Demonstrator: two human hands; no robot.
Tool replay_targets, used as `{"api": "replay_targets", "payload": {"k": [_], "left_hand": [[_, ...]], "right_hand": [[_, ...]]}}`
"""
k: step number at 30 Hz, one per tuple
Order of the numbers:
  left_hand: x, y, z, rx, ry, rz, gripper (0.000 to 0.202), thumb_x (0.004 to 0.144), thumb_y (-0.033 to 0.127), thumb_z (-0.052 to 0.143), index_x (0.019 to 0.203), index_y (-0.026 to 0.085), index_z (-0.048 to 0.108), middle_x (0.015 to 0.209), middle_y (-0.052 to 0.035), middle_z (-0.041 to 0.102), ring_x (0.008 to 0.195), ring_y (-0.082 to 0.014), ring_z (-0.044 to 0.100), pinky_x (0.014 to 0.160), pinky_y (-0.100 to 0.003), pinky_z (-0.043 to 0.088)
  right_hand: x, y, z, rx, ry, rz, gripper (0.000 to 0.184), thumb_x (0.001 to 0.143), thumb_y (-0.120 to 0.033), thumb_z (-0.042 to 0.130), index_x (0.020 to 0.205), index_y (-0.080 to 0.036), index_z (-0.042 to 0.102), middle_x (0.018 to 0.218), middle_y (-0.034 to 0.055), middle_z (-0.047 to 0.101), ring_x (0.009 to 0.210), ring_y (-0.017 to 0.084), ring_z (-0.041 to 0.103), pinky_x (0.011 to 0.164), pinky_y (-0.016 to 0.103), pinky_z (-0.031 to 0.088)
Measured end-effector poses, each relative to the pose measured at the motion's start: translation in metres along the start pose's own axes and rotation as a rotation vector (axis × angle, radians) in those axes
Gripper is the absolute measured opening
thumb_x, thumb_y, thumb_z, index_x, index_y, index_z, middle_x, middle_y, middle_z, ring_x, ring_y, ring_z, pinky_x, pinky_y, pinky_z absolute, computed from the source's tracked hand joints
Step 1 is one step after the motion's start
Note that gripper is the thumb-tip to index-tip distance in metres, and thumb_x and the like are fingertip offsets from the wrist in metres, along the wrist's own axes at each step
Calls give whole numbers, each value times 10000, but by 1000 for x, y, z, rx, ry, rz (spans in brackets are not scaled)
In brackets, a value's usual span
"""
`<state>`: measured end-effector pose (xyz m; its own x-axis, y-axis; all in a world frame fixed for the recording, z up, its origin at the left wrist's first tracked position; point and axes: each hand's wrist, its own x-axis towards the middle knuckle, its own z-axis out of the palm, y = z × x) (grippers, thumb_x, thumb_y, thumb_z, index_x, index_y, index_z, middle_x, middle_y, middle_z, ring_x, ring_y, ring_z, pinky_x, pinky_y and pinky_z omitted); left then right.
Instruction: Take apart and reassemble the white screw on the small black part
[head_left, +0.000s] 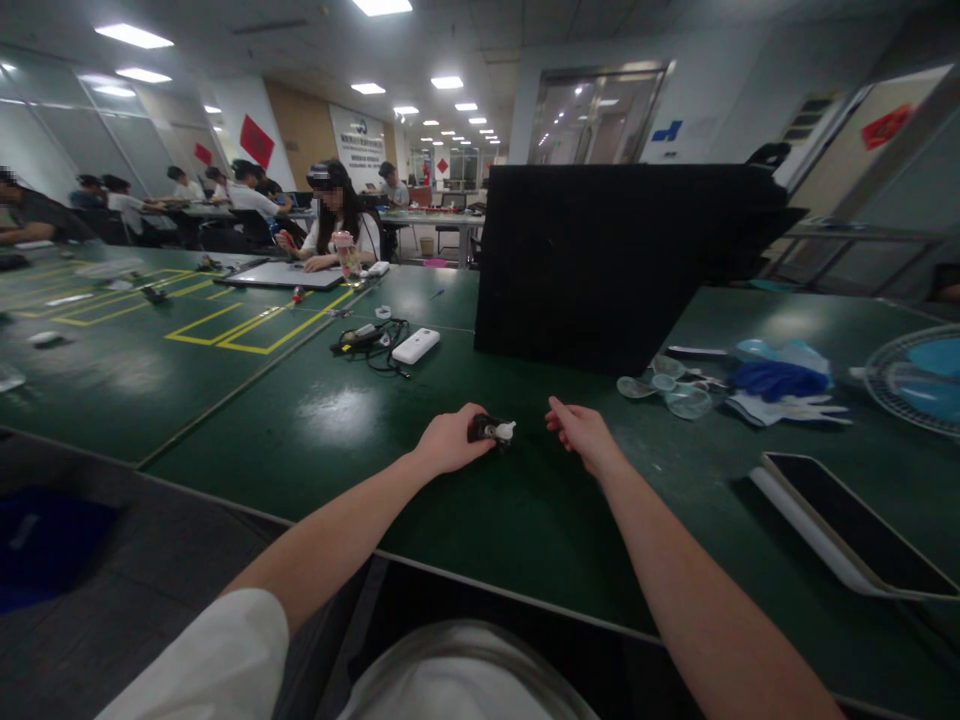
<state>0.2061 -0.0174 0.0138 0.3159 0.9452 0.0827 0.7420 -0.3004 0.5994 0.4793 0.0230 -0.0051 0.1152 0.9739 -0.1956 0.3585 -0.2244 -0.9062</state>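
Note:
My left hand [448, 440] is closed round a small black device with a white part [496, 431], just above the green tabletop. The device's exact kind is too small to make out, and my fingers cover its left side. To the right of it, a short gap away, is my right hand [583, 432], its fingers loosely bent and apart, with nothing visible between them.
A large black box-like panel [577, 265] stands beyond my hands. Left of it lie a white power bank [416, 346] and a black cable [367, 340]. Clear goggles [686, 400], blue gloves [780, 380] and a tablet-like device [862, 525] are to the right. A person [341, 225] sits across.

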Motion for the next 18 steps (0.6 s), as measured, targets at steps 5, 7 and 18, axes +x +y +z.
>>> {"api": "replay_targets", "payload": {"k": [5, 7, 18], "left_hand": [[0, 0, 1, 4, 4, 12, 465, 807, 436, 672, 1223, 280, 535, 1032, -24, 710, 904, -209, 686, 765, -310, 524], [0, 0, 0, 6, 1, 10, 468, 806, 436, 673, 1225, 280, 534, 1038, -26, 710, 911, -211, 686, 765, -309, 523], [7, -15, 10, 15, 74, 62, 475, 777, 458, 689, 1197, 270, 569, 1021, -35, 688, 924, -219, 661, 809, -338, 512]], "right_hand": [[1, 2, 0, -4, 0, 0, 471, 834, -606, 576, 942, -164, 697, 963, 127, 694, 609, 139, 557, 447, 237, 453], [1, 2, 0, -4, 6, -1, 471, 834, -605, 576, 943, -163, 698, 962, 127, 694, 606, 137, 552, 445, 235, 449], [-4, -6, 4, -8, 26, 18, 421, 857, -551, 586, 910, -149, 701, 909, 110, 689, 577, 106, 512, 433, 201, 398]]}}
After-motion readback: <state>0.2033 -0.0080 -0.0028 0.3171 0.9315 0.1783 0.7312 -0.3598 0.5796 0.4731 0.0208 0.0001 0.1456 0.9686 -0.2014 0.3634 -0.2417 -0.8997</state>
